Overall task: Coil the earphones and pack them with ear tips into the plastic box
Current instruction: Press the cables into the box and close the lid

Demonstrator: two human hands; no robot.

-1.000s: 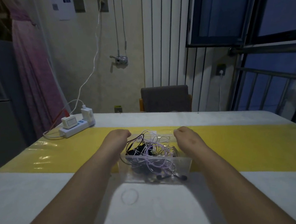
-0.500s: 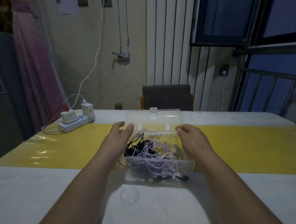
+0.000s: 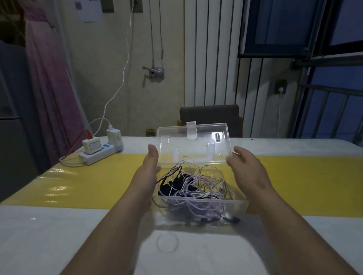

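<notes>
Head camera looks down both forearms at a clear plastic box [image 3: 242, 205] on the table [image 3: 54, 232], at the near edge of a yellow strip [image 3: 308, 175]. The box's long axis runs left to right across the person. Its lid [image 3: 193, 146] stands raised on the far side and leans away. The earphones [image 3: 192, 186] lie inside as a loose tangle of lilac, white and dark cable, uncoiled, heaped above the rim near the middle. A few dark buds show low at the near wall, but whether they hang outside it or are seen through it I cannot tell. No ear tips can be made out. The left hand [image 3: 150, 167] is at the lid's left edge with fingers straight and pressed together, palm turned inward, touching the edge or just beside it. The right hand [image 3: 247, 167] is at the lid's lower right corner with fingers loosely extended and slightly spread, holding nothing. The tangle sits between the two palms, nearer and lower than the fingertips, so either hand would have to come back toward the person and down to reach it. The left looks a little closer to the dark clump on that side. I judge coiling has yet to begin. There is bare table to the left, right and near side for laying the cable out. A power strip [image 3: 100, 151] sits well apart at far left, and a chair [image 3: 209, 116] stands beyond the far edge.
</notes>
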